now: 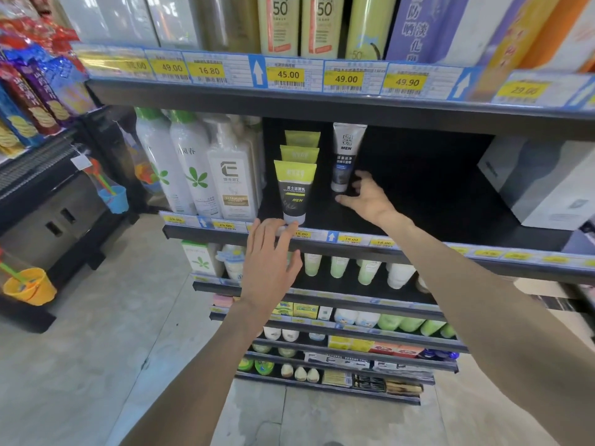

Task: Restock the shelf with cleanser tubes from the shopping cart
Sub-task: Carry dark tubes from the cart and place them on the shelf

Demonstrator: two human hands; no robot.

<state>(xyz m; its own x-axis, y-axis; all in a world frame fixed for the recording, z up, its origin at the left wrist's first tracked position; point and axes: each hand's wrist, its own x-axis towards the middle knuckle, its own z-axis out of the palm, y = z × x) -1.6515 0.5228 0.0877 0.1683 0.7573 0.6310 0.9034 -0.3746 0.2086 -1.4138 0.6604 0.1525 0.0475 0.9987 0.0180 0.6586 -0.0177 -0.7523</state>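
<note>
Three green-and-black cleanser tubes (293, 188) stand in a row, front to back, on the black shelf (418, 201). A white-and-grey tube marked MEN (346, 152) stands upright to their right. My right hand (367, 196) reaches into the shelf just right of the white-and-grey tube's base, fingers spread and holding nothing. My left hand (270, 262) hovers in front of the shelf's front edge below the front green tube, fingers straight, empty. The shopping cart is out of view.
Tall white bottles (193, 169) fill the shelf's left part and a grey box (541, 185) sits at its right. Price tags (351, 239) line the shelf edges. Shelves above and below hold more products. A snack rack and hanging toy buckets (27, 286) stand left.
</note>
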